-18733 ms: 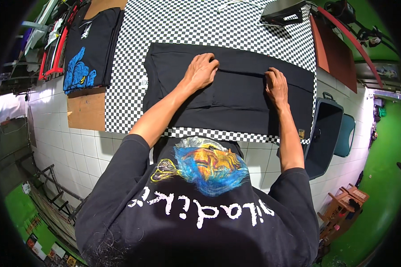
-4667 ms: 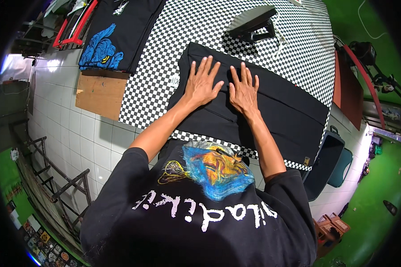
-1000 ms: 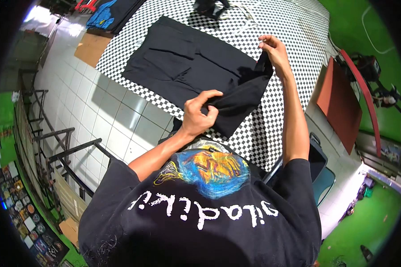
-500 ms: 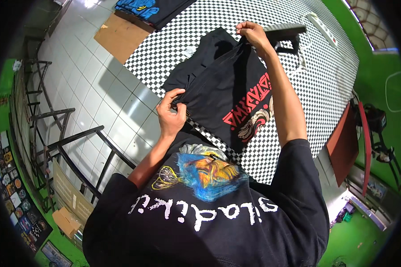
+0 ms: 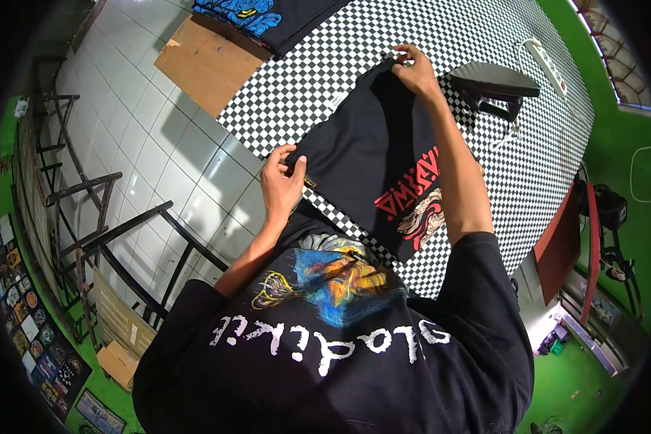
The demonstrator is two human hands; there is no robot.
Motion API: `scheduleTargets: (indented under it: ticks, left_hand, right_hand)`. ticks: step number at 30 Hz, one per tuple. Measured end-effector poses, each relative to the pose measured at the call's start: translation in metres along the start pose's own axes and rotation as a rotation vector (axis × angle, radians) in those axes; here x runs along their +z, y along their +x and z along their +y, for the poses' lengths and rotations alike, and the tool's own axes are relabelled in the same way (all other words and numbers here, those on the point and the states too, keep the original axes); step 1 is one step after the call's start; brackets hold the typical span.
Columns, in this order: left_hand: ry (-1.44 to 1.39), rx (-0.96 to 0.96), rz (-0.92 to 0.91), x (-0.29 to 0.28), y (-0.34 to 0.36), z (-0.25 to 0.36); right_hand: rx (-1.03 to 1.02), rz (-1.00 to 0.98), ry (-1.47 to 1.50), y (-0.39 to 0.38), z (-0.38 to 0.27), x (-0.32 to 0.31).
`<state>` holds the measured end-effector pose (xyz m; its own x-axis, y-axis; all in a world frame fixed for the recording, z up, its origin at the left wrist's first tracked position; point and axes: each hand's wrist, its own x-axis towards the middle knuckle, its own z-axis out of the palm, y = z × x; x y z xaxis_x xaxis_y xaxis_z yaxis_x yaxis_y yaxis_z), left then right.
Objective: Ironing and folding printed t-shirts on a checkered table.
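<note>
A black T-shirt (image 5: 369,137) with red lettering and a cream-and-red figure lies folded on a black-and-white checkered table (image 5: 260,108). My left hand (image 5: 282,184) pinches its near left edge, thumb and fingers together, beside a small tag. At the far corner of the cloth, my right hand (image 5: 416,71) has another bit pinched between thumb and fingertips. Between the two hands the folded edge runs nearly straight, and the fabric lies mostly smooth. A dark shadow of my right arm falls across it.
A black clothes iron (image 5: 495,83) rests right of my right hand, with a white power strip (image 5: 548,66) beyond it. Far left are a blue-printed dark garment (image 5: 242,16) and a brown board (image 5: 210,64). Black metal frames (image 5: 130,231) stand left on the tiled floor.
The loose flap that stuck out beyond the shirt's left edge is now folded in, and the cloth lies flatter. Both hands still pinch it. The view has shifted slightly.
</note>
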<state>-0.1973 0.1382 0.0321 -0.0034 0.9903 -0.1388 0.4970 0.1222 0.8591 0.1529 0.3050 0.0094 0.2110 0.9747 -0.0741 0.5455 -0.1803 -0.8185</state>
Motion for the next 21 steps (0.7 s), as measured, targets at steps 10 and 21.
scheduleTargets:
  ticks: [10,21]
  left_hand:
    - [-0.168,-0.088,0.053,0.004,-0.005,-0.003]
    - [0.515,0.237,0.102,-0.002,0.000,-0.005]
  right_hand:
    - [0.171,-0.020,-0.174,-0.006,0.010,-0.005]
    - [-0.052,0.177,-0.669,-0.025,-0.007,0.018]
